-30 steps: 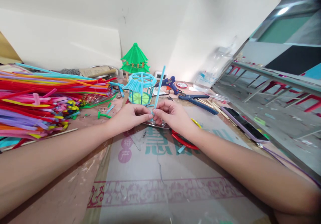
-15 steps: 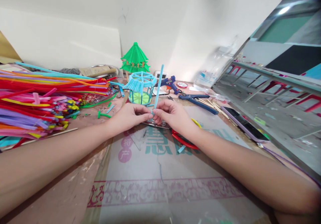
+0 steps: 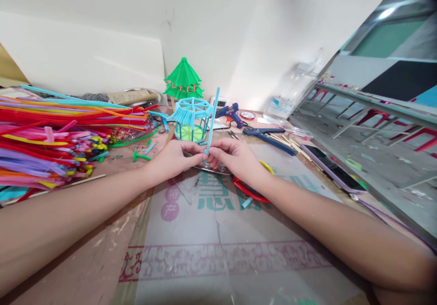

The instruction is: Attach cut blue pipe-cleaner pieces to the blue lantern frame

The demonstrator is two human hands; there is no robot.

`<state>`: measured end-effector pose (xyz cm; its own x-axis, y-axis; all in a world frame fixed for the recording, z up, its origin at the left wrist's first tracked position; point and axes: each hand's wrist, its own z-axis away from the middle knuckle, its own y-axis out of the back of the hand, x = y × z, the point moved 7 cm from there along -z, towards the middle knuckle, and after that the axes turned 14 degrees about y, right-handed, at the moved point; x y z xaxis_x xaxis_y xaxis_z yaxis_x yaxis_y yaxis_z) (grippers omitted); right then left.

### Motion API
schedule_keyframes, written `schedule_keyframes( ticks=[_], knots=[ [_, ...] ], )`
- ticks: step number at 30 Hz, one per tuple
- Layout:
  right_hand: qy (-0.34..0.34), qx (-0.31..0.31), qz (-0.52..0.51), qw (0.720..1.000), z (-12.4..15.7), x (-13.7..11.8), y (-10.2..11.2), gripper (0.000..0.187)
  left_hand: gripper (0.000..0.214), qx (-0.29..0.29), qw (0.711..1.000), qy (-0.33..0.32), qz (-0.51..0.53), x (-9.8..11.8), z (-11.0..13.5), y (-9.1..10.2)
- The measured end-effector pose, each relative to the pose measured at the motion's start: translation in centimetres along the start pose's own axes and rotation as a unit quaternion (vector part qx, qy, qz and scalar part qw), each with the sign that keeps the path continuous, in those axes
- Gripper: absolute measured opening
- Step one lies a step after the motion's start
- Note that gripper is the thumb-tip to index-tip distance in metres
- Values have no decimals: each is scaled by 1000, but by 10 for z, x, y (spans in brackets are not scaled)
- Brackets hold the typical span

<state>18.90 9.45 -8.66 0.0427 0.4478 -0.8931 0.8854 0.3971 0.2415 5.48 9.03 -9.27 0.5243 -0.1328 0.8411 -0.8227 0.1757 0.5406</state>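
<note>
My left hand (image 3: 179, 157) and my right hand (image 3: 230, 155) meet fingertip to fingertip above the table's middle. Both pinch the bottom end of a light blue straw (image 3: 212, 118), which stands nearly upright and leans a little to the right. Just behind the hands stands a small blue pavilion model (image 3: 191, 119) made of straws, with a green floor. A green pavilion roof model (image 3: 183, 83) stands further back against the white wall.
A big heap of coloured straws (image 3: 58, 132) fills the left side. A blue glue gun (image 3: 232, 114), blue pliers (image 3: 269, 136), red-handled scissors (image 3: 249, 190) and a phone (image 3: 332, 168) lie behind and right of the hands. A printed transparent sheet (image 3: 218, 232) covers the near table.
The straw's top has tipped slightly leftwards and the hands have shifted a little to the left. Both hands keep their pinch.
</note>
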Motion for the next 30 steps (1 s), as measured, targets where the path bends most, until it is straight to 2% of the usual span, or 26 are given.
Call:
schedule_keyframes(
  ticks=[8,13,18,24,30],
  knots=[
    [-14,12,34,999,0,5,2,14,30,-7,1000,-5,-4,-2,-1,-1],
    [2,0,62,998,0,2,3,22,27,-1,1000,-12,-13,1,0,-1],
    [27,14,94,995,-3,0,9,30,28,-5,1000,-23,-10,5,0,-1],
    [65,14,135,989,-5,-3,9,24,29,-16,1000,-25,-7,6,0,-3],
    [60,-1,168,984,-6,-7,6,24,25,-12,999,-32,-17,7,1,-2]
  ],
)
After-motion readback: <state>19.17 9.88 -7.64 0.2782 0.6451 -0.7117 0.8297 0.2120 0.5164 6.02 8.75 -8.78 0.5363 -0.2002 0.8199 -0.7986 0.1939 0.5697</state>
